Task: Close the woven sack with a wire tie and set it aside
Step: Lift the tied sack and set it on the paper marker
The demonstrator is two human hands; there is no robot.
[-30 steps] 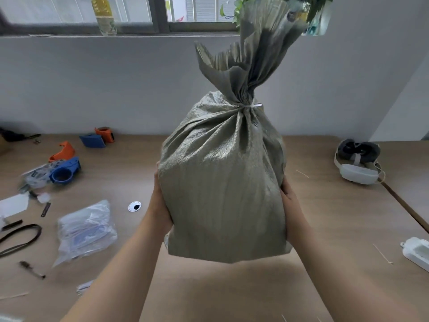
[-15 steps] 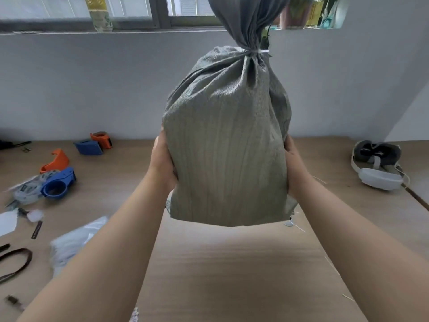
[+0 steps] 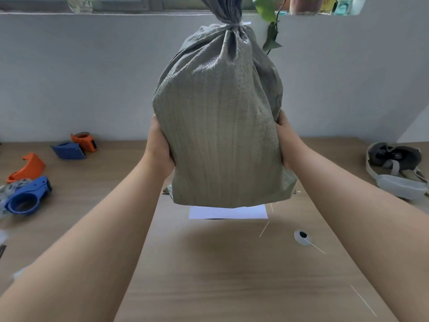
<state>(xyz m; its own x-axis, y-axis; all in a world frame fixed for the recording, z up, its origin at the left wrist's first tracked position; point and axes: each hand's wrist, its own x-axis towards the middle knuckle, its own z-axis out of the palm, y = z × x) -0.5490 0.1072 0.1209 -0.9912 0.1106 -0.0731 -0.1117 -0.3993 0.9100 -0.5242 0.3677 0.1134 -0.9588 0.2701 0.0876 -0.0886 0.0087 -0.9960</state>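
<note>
A full grey-green woven sack (image 3: 220, 126) hangs upright in the air above the wooden table (image 3: 209, 275), held out in front of me. Its neck is gathered and bound by a white wire tie (image 3: 241, 24), whose end sticks out to the right. My left hand (image 3: 157, 149) presses against the sack's left side and my right hand (image 3: 286, 140) against its right side, both gripping its lower half. The sack's top runs out of the frame.
Blue and orange tape dispensers (image 3: 27, 196) (image 3: 76, 145) lie at the left. A headset (image 3: 394, 168) sits at the right edge. A white sheet of paper (image 3: 227, 211), loose wire ties (image 3: 264, 228) and a small round white tag (image 3: 301, 237) lie under and right of the sack.
Both hands have lifted the sack higher and pushed it farther from me over the table. The plastic bag at the left has left the view; the white paper has come into view.
</note>
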